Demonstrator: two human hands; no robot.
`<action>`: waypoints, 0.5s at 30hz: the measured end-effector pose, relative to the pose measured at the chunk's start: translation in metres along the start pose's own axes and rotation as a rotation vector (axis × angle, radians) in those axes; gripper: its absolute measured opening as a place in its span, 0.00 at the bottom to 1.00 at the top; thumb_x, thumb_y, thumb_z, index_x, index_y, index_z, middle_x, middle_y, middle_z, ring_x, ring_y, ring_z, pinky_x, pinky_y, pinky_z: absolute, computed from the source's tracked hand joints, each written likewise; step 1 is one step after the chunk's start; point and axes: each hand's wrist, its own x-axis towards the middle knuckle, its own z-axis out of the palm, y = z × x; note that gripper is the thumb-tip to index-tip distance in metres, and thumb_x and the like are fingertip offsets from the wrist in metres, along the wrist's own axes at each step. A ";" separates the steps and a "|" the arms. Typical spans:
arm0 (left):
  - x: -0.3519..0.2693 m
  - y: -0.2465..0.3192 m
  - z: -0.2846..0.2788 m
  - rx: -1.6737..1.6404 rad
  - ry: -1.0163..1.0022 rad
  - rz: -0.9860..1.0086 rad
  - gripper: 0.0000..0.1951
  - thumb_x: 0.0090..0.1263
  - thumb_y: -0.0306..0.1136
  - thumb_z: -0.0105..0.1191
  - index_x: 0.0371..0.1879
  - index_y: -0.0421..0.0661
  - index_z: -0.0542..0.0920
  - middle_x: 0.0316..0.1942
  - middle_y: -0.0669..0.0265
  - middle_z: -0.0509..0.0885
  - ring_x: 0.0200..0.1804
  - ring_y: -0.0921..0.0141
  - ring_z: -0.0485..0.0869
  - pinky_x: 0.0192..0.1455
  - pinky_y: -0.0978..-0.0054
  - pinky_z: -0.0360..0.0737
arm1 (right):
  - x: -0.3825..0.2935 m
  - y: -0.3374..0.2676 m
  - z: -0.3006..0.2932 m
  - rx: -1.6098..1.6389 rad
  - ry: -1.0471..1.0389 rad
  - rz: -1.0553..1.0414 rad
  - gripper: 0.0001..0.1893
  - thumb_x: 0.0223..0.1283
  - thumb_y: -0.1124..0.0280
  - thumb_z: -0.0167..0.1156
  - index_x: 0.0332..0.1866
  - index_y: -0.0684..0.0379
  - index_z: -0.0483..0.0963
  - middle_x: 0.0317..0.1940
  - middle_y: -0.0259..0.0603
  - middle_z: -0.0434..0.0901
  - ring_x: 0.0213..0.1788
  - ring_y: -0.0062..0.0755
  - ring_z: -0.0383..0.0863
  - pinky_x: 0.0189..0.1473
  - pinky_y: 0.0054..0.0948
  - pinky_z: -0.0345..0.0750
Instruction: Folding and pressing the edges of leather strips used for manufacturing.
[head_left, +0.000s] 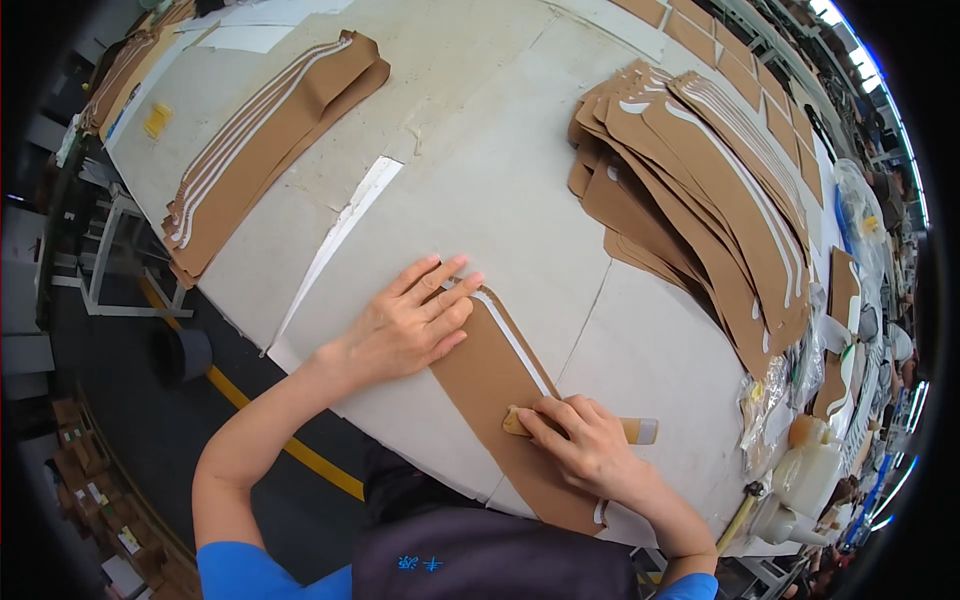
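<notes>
A brown sheet piece (495, 390) with a white band along its curved edge lies at the table's near edge. My left hand (420, 319) lies spread on the piece's far end, fingertips at its edge. My right hand (581, 442) is closed around a small yellowish tool (516, 421) with a pale handle end (641, 431) sticking out on the right; its tip is on the brown piece beside the white band. What kind of tool it is cannot be told.
A large fanned stack of brown pieces (697, 195) lies at right, a narrower stack (277, 150) at upper left. A white strip (337, 232), a yellow block (157, 120), plastic bags (765, 420) and a translucent bottle (806, 469) are also on the table.
</notes>
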 end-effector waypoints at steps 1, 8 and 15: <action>0.000 0.001 0.000 0.068 -0.017 0.032 0.16 0.70 0.37 0.67 0.50 0.42 0.82 0.73 0.58 0.81 0.78 0.55 0.74 0.80 0.51 0.70 | -0.002 -0.002 0.003 -0.009 0.011 -0.004 0.34 0.49 0.78 0.66 0.69 0.64 0.77 0.60 0.45 0.78 0.49 0.41 0.80 0.48 0.35 0.80; -0.011 0.004 -0.006 0.124 0.158 0.359 0.10 0.65 0.27 0.68 0.43 0.41 0.86 0.54 0.60 0.91 0.61 0.61 0.88 0.65 0.61 0.85 | -0.008 -0.009 0.019 -0.158 0.094 0.008 0.30 0.55 0.77 0.62 0.68 0.63 0.78 0.59 0.44 0.79 0.50 0.39 0.79 0.48 0.36 0.79; 0.061 0.033 -0.020 -0.214 0.091 0.151 0.20 0.63 0.34 0.72 0.52 0.43 0.83 0.57 0.61 0.86 0.67 0.61 0.81 0.71 0.58 0.77 | -0.045 -0.018 0.008 -0.171 0.310 0.191 0.26 0.55 0.78 0.72 0.63 0.60 0.82 0.56 0.43 0.82 0.48 0.42 0.84 0.46 0.39 0.82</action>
